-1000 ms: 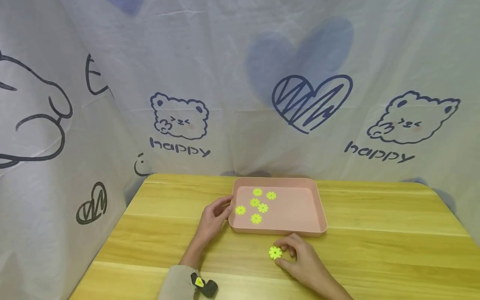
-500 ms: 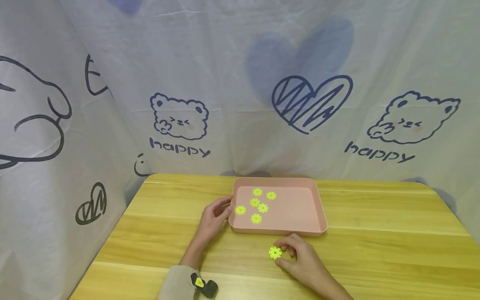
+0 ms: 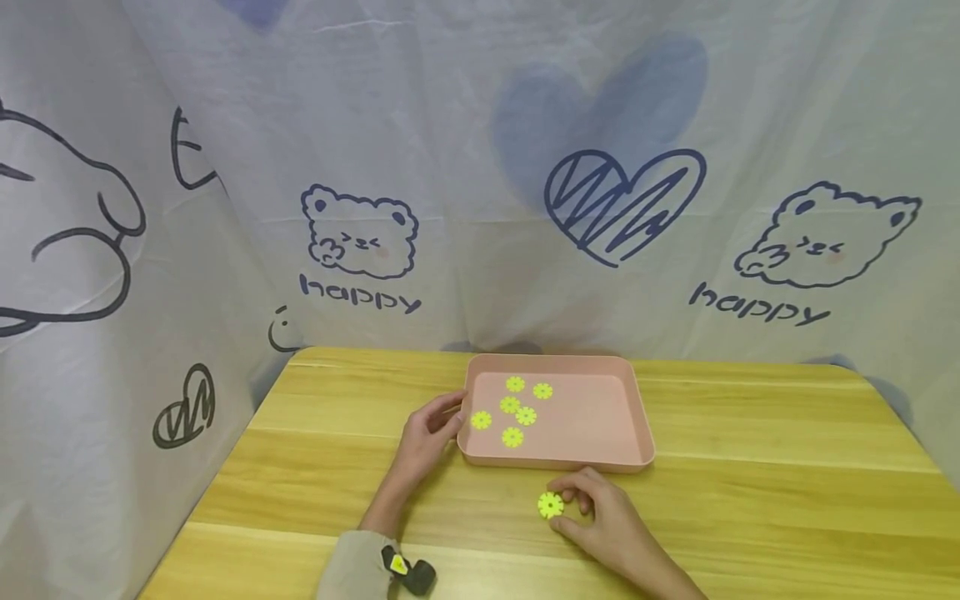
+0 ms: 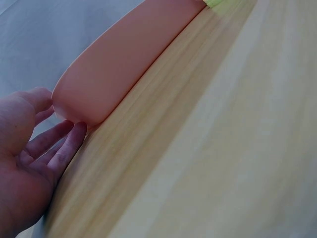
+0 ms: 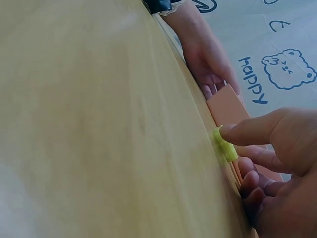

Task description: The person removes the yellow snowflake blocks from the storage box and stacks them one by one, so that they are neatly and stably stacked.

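A yellow-green notched disc, the snowflake-shaped building kind (image 3: pixel 556 505), is pinched between the thumb and fingers of my right hand (image 3: pixel 606 518). It is just in front of the pink tray (image 3: pixel 592 421) in the head view. The right wrist view shows the same disc (image 5: pixel 225 145) edge-on, close over the table. My left hand (image 3: pixel 422 442) touches the tray's left side, its fingers loosely extended. In the left wrist view the fingertips (image 4: pixel 78 130) meet the tray's rounded corner (image 4: pixel 81 101). Several matching discs (image 3: pixel 512 437) lie flat in the tray's left half.
The tray stands near the back edge of a wood-grain table (image 3: pixel 757 467). Behind and to the left hangs a pale curtain (image 3: pixel 480 275) printed with bears and hearts. A small black device (image 3: pixel 408 572) is strapped at the left sleeve.
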A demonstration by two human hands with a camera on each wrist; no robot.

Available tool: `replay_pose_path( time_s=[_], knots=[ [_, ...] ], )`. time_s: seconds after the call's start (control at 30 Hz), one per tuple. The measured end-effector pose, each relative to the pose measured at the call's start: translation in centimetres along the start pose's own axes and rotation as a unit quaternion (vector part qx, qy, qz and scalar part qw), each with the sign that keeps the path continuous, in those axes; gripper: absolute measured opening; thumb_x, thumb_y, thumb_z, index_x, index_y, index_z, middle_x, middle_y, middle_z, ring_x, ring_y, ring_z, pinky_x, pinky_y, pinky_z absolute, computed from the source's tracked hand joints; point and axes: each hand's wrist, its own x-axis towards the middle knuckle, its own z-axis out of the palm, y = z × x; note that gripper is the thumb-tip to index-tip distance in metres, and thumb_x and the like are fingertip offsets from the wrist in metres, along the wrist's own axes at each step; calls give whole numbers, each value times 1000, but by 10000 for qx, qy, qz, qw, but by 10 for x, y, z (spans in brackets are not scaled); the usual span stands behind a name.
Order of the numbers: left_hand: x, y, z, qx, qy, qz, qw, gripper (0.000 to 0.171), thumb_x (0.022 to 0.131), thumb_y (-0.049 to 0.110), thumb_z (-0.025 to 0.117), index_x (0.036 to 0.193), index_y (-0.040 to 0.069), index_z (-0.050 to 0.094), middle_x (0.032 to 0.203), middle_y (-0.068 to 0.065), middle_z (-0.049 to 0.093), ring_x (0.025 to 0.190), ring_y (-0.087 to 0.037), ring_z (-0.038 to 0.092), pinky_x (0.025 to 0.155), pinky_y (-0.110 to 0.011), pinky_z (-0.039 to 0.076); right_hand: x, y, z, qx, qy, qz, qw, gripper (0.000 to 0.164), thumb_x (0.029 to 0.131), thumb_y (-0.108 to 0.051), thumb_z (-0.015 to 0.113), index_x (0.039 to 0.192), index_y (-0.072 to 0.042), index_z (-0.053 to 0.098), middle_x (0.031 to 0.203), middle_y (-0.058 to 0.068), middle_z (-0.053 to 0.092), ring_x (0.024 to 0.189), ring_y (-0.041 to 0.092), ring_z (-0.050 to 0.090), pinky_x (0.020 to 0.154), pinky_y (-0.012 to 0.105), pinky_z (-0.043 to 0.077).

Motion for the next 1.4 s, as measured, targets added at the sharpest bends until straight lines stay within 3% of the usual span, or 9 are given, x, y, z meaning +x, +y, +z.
replay_pose_path(
  time_s=[0.4,0.6,0.87,1.0,1.27,1.4],
  knots=[
    [0,-1,-1,-108,-61,48,9999,37,103,4,62,139,-3,60,143,-22,58,126,-40,60,92,-39,60,11,-13,-17,700,-212,-223,9971,25,87,-11,83,108,-3,71,85,-4,64,71,6,56,59,21,52],
    [0,-2,0,-30,-85,80,9999,37,103,6,62,139,-1,60,143,-21,59,126,-40,60,92,-37,60,29,-26,-35,1232,-278,-402,9912,23,92,-9,77,113,-2,71,87,2,68,75,11,63,67,23,57],
    [-1,-2,0,-51,-89,81,9999,37,104,7,62,140,-1,60,143,-20,58,127,-39,60,90,-35,60,66,-30,-41,780,404,-404,9953,19,92,-6,76,110,-7,73,89,1,68,80,15,66,73,26,58],
    [-1,-3,0,-83,-105,109,9999,37,104,6,61,140,-3,59,143,-22,58,127,-40,59,91,-36,60,84,-25,-41,404,636,-108,9971,20,92,-7,76,111,-7,73,93,1,68,84,16,64,76,25,57],
    [0,-4,0,-24,-50,151,9999,36,104,8,62,138,-2,61,140,-22,60,125,-39,61,90,-35,61,111,-12,-39,215,686,385,9967,30,94,-6,73,123,-3,68,107,10,67,98,24,64,88,34,57],
    [0,-4,0,-31,-30,101,9999,36,103,8,63,138,-2,61,140,-21,61,125,-39,61,91,-35,60,124,-5,-35,206,441,611,9969,34,96,-10,71,129,-6,66,117,12,64,103,24,61,92,38,55]
  ],
)
